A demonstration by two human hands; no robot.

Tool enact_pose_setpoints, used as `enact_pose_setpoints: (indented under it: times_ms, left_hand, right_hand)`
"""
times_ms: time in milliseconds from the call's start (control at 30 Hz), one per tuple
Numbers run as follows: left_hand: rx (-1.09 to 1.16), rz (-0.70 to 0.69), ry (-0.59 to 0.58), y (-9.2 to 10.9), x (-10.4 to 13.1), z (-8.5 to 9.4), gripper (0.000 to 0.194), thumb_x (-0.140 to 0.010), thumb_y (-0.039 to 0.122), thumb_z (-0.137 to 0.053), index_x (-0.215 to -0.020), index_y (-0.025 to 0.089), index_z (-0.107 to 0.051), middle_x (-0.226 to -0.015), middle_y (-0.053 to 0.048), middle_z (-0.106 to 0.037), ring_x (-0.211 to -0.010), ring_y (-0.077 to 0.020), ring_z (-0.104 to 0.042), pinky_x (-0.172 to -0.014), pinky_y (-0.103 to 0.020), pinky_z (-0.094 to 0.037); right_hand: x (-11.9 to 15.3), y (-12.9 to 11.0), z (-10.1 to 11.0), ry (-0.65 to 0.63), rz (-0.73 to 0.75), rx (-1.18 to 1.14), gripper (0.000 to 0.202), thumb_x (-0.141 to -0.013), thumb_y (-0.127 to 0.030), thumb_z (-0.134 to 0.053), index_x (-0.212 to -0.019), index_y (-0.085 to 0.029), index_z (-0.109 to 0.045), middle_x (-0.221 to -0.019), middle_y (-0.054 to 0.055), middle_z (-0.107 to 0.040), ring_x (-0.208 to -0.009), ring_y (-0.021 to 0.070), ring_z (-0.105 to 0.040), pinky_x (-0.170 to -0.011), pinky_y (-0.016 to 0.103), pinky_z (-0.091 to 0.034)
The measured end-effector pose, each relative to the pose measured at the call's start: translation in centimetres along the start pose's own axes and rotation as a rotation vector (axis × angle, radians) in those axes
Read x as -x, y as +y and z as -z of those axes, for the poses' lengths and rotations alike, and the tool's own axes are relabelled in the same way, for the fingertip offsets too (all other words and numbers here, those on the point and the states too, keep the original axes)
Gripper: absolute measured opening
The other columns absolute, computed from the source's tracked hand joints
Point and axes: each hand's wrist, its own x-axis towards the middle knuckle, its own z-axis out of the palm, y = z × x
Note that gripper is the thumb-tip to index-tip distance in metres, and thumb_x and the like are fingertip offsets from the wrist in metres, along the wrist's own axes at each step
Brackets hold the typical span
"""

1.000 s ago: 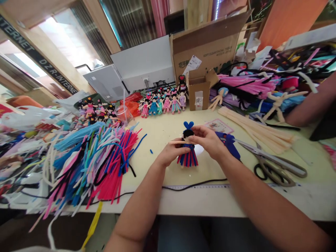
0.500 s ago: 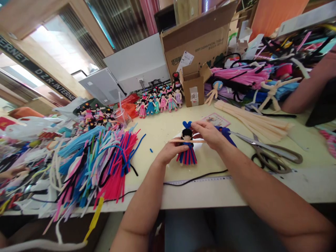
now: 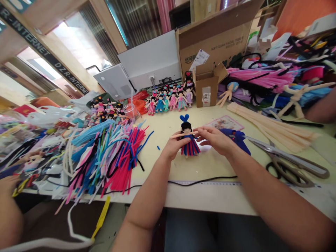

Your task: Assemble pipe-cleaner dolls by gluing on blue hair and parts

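Note:
A small pipe-cleaner doll (image 3: pixel 190 148) stands upright above the table in front of me, with black hair, a blue heart-shaped bow (image 3: pixel 184 118) and a blue-and-red striped skirt. My left hand (image 3: pixel 174 146) is closed on its left side, thumb across the waist. A beige pipe-cleaner arm (image 3: pixel 181 135) sticks out sideways over that hand. On the other side, my right hand (image 3: pixel 214 139) pinches the end of the doll's opposite beige arm between thumb and forefinger. Just beyond my right wrist lies a dark blue tool (image 3: pixel 233 139), partly hidden, whose kind I cannot make out.
Large scissors (image 3: pixel 291 162) and beige pipe cleaners (image 3: pixel 270 126) lie to the right. Coloured pipe cleaners (image 3: pixel 115 157) are heaped on the left. Finished dolls (image 3: pixel 170 99) stand at the back beside a small cardboard box (image 3: pixel 207 85). Another person's arm (image 3: pixel 10 213) shows at far left.
My right hand has come down from the doll's bow to the end of its arm. My left hand still holds the doll. The view has swung left.

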Motion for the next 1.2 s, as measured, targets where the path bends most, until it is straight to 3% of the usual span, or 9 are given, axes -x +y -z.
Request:
enact_pose_setpoints:
  times_ms: [100, 300, 500, 733, 1000, 1200]
  left_hand:
    - [0.005, -0.032, -0.006, 0.0, -0.1, 0.3, 0.039, -0.06, 0.029, -0.08, -0.094, 0.015, -0.068, -0.091, -0.004, -0.069, -0.082, -0.0152, -0.061, -0.077, -0.028, -0.046]
    - [0.039, -0.039, 0.019, -0.2, -0.4, 0.4, 0.034, -0.06, 0.026, -0.08, -0.09, 0.015, -0.069, -0.086, -0.002, -0.068, -0.079, -0.0137, -0.06, -0.077, -0.028, -0.046]
    - [0.05, -0.041, 0.019, -0.2, -0.4, 0.3, 0.034, -0.059, 0.026, -0.081, -0.089, 0.015, -0.07, -0.084, -0.003, -0.068, -0.077, -0.0135, -0.06, -0.079, -0.029, -0.046]
    - [0.116, -0.072, 0.158, 0.1, -0.7, 1.1, 0.039, -0.057, 0.027, -0.081, -0.092, 0.014, -0.068, -0.086, -0.003, -0.067, -0.079, -0.0145, -0.06, -0.075, -0.028, -0.045]
    - [-0.042, -0.076, 0.019, -0.6, -0.1, 0.0, 0.031, -0.062, 0.028, -0.078, -0.088, 0.013, -0.068, -0.08, -0.003, -0.067, -0.072, -0.0135, -0.058, -0.07, -0.026, -0.043]
    - [0.157, -0.045, 0.164, 0.1, -0.5, 1.6, 0.039, -0.057, 0.031, -0.081, -0.09, 0.014, -0.067, -0.084, -0.004, -0.068, -0.075, -0.0147, -0.06, -0.073, -0.028, -0.045]
  right_hand:
    - [-0.1, 0.3, -0.1, -0.021, -0.018, -0.038, 0.035, -0.077, -0.049, -0.064, -0.093, -0.018, -0.065, -0.087, 0.005, -0.063, -0.071, 0.0125, -0.059, -0.059, 0.023, -0.046]
    - [-0.5, 0.9, -0.1, 0.001, -0.031, -0.052, 0.036, -0.059, -0.039, -0.08, -0.082, -0.017, -0.064, -0.075, 0.001, -0.063, -0.065, 0.0107, -0.056, -0.06, 0.024, -0.045]
    - [-0.5, 1.0, -0.5, 0.007, -0.029, -0.081, 0.038, -0.053, -0.042, -0.082, -0.072, -0.016, -0.061, -0.059, -0.004, -0.056, -0.053, 0.0079, -0.05, -0.057, 0.024, -0.043]
    - [-0.6, 1.1, -0.6, 0.106, -0.018, -0.109, 0.041, -0.057, -0.052, -0.077, -0.069, -0.017, -0.06, -0.059, -0.003, -0.056, -0.05, 0.0079, -0.051, -0.051, 0.023, -0.041]
    - [-0.4, 1.6, -1.8, 0.071, 0.044, -0.02, 0.045, -0.053, -0.051, -0.079, -0.072, -0.017, -0.058, -0.052, -0.005, -0.053, -0.043, 0.007, -0.043, -0.042, 0.022, -0.032]
    - [-0.6, 1.4, -0.8, 0.135, 0.036, -0.017, 0.04, -0.061, -0.055, -0.072, -0.064, -0.018, -0.056, -0.054, -0.002, -0.054, -0.044, 0.0079, -0.046, -0.043, 0.022, -0.035]
